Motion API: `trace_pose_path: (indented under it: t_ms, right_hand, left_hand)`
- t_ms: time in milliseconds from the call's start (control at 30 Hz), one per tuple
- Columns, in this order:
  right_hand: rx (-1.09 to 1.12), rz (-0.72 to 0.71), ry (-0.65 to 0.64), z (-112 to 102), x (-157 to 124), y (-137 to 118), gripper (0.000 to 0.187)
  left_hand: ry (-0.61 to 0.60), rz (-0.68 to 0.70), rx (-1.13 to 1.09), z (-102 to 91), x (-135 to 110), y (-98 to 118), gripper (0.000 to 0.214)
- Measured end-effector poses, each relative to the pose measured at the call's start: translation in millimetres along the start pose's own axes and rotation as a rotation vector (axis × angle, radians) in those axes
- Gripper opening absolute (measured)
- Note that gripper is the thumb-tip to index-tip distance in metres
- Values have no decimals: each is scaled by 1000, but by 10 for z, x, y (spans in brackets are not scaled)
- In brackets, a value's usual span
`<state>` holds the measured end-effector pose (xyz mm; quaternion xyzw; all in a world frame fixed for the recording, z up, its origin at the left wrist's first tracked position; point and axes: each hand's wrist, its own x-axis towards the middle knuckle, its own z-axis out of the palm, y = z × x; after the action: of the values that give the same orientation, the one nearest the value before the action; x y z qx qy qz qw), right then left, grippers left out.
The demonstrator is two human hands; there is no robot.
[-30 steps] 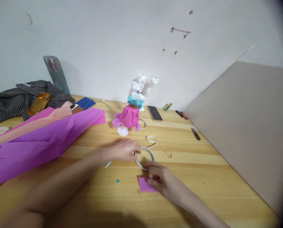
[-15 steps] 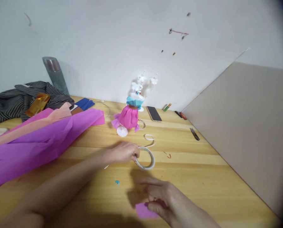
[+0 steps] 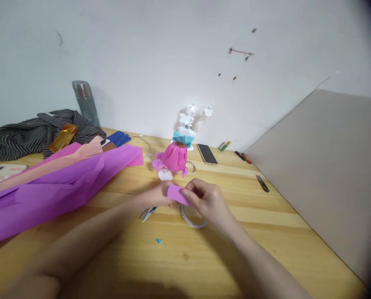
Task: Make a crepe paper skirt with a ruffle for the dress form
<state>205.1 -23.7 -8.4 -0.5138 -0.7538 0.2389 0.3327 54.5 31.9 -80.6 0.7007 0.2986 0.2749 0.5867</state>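
Note:
My right hand (image 3: 206, 199) pinches a small piece of purple paper (image 3: 176, 194) between thumb and fingers, raised above the table. Close against the paper's left edge is my left hand (image 3: 161, 194); its fingers are mostly hidden behind the paper, so its grip does not show. Beneath my right hand, a roll of white tape (image 3: 194, 223) lies partly covered. Small scissors (image 3: 148, 213) with blue on them rest below my left wrist. Beyond my hands stands a paper figure with a pink skirt (image 3: 174, 156), a light blue collar and a white top.
Long purple sheets (image 3: 76, 187) lie at the left, by striped cloth (image 3: 23, 135) and a grey flask (image 3: 87, 104). A phone (image 3: 207, 154) lies near the wall. At the right are black snips (image 3: 262, 183). A blue scrap (image 3: 158, 241) sits in front.
My right hand has lifted the purple paper piece from the front of the table up to my left hand. The scissors have come into sight. The view has shifted slightly left.

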Motion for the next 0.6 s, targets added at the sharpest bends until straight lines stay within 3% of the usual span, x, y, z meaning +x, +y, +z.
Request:
trace_pose_path:
  t_ms: [167, 300, 467, 600]
  right_hand:
    - [-47, 8, 127, 169, 247, 121, 21]
    - [-55, 12, 173, 349, 365, 253, 21]
    - [-58, 10, 207, 535, 413, 319, 20]
    - [-36, 12, 210, 609, 421, 288, 22]
  left_hand:
    - [215, -249, -296, -70, -114, 26, 11]
    - [442, -363, -560, -154, -214, -28, 19]
    - [720, -383, -853, -215, -233, -60, 36]
    - [819, -302, -986, -233, -153, -10, 40]
